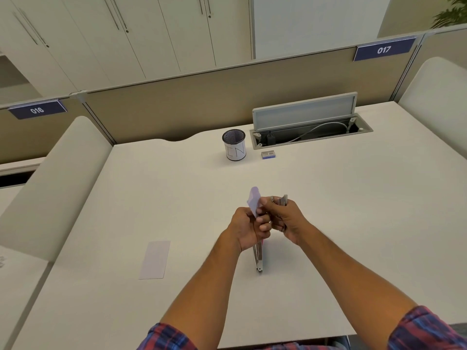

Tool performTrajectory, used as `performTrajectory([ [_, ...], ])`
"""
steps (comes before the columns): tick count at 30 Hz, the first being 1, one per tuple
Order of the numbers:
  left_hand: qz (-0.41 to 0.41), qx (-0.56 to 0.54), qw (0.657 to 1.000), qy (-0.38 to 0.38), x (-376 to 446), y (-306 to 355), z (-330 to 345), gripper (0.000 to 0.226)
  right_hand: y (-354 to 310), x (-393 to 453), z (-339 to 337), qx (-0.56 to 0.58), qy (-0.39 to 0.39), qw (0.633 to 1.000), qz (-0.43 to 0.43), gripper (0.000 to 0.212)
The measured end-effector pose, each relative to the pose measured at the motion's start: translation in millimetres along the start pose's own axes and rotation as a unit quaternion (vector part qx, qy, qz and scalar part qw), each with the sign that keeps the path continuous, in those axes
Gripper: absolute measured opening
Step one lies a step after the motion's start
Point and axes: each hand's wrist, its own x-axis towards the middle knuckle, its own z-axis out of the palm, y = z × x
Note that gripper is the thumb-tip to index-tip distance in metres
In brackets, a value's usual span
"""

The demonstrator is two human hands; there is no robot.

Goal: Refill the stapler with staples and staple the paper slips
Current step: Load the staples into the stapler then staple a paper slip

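Note:
Over the middle of the white desk (328,198), my left hand (249,228) holds a pale lilac paper slip (254,200) that sticks up between the two hands. My right hand (284,218) grips the metal stapler (259,256), whose top end shows above the fingers and whose hinged end rests on the desk below the hands. A second pale slip (155,259) lies flat on the desk to the left. A small blue staple box (268,154) sits at the back, next to the cup.
A black mesh pen cup (234,145) labelled "IN" stands at the back centre. Behind the staple box is an open cable tray (310,133) with its lid raised. Padded dividers flank the desk on the left (50,185) and right (439,102).

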Motion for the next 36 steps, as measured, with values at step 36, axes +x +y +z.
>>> performTrajectory([
  [36,0.26,0.053,0.944,0.194,9.4,12.3,-29.8,0.012,7.2,10.4,-12.3,0.023,0.075,0.997,-0.015,0.027],
])
